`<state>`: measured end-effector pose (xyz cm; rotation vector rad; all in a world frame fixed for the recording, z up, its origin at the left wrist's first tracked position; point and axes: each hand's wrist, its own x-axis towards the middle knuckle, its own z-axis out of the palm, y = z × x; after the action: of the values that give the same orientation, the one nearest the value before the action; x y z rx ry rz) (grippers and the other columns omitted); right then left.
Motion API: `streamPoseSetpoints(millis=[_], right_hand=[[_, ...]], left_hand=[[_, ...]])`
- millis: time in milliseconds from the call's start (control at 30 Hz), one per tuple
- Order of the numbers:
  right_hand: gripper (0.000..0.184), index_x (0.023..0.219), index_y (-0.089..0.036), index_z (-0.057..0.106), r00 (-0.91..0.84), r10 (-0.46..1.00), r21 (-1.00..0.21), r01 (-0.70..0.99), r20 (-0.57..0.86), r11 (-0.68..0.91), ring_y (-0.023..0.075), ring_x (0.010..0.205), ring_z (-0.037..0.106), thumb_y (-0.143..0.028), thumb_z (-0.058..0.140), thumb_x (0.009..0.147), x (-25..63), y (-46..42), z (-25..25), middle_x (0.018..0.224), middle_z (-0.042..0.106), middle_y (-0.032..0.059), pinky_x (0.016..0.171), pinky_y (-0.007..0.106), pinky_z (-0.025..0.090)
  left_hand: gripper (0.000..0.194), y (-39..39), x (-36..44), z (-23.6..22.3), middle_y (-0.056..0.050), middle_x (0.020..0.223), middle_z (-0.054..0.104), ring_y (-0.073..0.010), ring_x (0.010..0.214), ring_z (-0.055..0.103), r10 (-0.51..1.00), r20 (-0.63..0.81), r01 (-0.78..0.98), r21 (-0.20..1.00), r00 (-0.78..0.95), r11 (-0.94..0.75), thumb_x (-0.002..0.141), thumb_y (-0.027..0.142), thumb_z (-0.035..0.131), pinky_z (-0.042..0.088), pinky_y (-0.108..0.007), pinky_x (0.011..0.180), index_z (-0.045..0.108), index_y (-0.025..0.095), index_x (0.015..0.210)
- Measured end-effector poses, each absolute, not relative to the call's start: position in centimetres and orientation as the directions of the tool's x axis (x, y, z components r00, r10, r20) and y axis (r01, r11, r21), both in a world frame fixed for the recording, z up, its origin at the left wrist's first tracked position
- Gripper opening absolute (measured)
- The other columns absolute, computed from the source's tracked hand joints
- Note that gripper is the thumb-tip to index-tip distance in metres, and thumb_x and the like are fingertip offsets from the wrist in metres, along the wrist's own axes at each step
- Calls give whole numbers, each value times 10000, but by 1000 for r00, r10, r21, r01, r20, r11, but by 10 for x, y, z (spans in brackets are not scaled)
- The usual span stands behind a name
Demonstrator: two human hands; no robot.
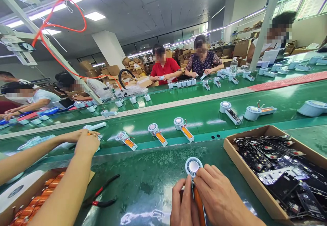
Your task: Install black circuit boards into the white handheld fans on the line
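Left hand point(182, 200) and right hand point(217, 188) come together at the bottom of the view, both clamped on one pale blue fan unit point(192, 164), whose round head points away over the counter point(133, 185). Its orange cell point(199, 205) runs back between them along the handle. Fingers cover the neck, so I can't be sure exactly what the tips are pinching, perhaps a lead.

The step looks like settling the cell and its wiring. Best to let the left hand steady the handle while the right works at the neck with light fingertip pressure, keeping the cell flat and any wire out from beneath it; a trapped lead could get nicked.

To the right sits a cardboard box point(245, 168) of circuit boards point(286, 168); cutters point(104, 204) lie well to the left. Beyond, on the belt point(143, 117), three units with orange cells point(160, 137) make a handy pattern: cell lying along the handle, wires by the neck. Farther over, a person in red point(166, 69) handles a small pale part.
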<state>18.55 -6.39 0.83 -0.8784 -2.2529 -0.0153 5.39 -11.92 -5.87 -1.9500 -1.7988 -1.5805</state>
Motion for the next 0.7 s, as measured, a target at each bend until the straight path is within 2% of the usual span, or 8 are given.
streamPoseSetpoints(millis=[200,267,367,500,700], right_hand=[[202,790,-172,587,-537,553,-195,581,637,790,207,697,429,3,490,821,182,-63,5,791,581,61,632,347,315],[210,796,-169,590,-547,540,-195,564,640,802,208,698,439,4,477,830,180,-63,3,795,583,66,629,343,331],[219,793,-175,579,-526,559,-268,529,641,805,200,693,456,-31,447,894,180,-64,2,796,580,65,614,325,350],[259,828,-176,583,-461,624,-402,493,632,772,183,689,491,-63,395,965,184,-66,1,781,563,59,580,283,372],[242,865,-167,602,-443,610,-405,475,657,781,180,666,516,-62,402,951,188,-72,-1,775,559,68,568,268,440]], left_hand=[[445,-118,58,-57,-95,1217,594,-135,1072,661,693,697,758,549,-184,-351,1000,81,413,541,-150,812,572,223,1391],[453,-117,58,-57,-98,1212,591,-143,1087,647,687,703,737,561,-184,-377,993,76,412,541,-170,846,563,219,1395],[422,-115,58,-54,-92,1167,620,-163,1056,654,696,683,678,622,-223,-393,987,94,428,551,-226,884,598,225,1350],[349,-115,59,-53,-70,1114,668,-160,999,684,768,566,611,732,-301,-300,989,164,454,562,-226,866,672,241,1251],[364,-119,65,-54,-112,1146,679,-189,1024,690,790,527,555,777,-315,-297,994,198,448,580,-259,862,658,209,1291]])
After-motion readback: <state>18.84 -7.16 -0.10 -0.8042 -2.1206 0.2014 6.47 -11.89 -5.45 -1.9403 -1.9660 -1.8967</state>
